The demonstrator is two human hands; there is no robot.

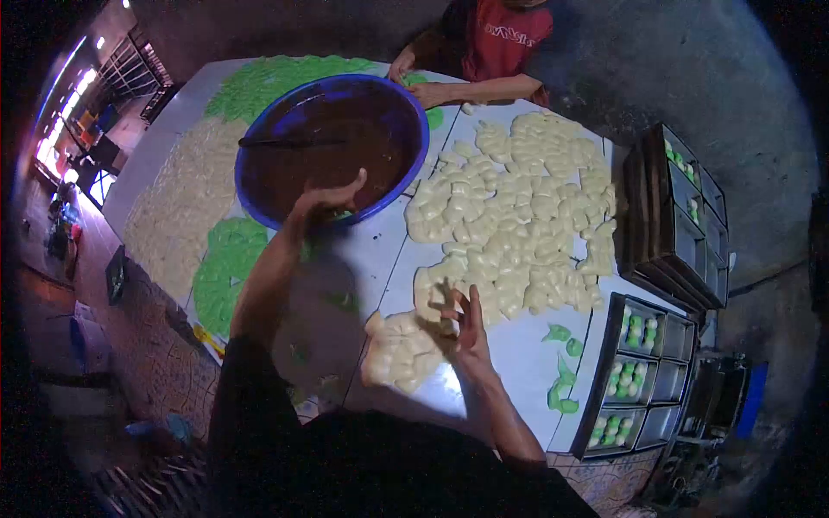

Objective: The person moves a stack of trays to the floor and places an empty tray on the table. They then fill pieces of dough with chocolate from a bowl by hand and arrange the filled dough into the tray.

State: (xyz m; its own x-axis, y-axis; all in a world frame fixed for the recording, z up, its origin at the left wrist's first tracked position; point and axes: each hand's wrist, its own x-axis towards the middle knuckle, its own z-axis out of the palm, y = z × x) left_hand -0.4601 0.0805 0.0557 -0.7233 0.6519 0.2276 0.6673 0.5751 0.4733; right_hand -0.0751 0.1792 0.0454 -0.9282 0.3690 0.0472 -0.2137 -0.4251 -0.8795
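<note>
My left hand (326,198) is over the near rim of a large blue basin (420,177) with dark brown contents. Its thumb sticks up while the other fingers point down, mostly hidden; a bit of green shows beneath them, and whether they grip it I cannot tell. Lower right, my right hand (469,326) is raised, open, fingers apart and a little bent. Below and left of it lies a small patch of cream dough pieces (401,350). A much larger spread of cream dough pieces (509,224) covers the table beyond.
Green dough (229,268) and paler dough (177,203) lie left of the basin. Green scraps (563,384) sit near a compartmented tray (615,345) holding green and white balls. More trays (665,216) are stacked behind. Across the table (380,259), a person in red (508,39) handles green dough.
</note>
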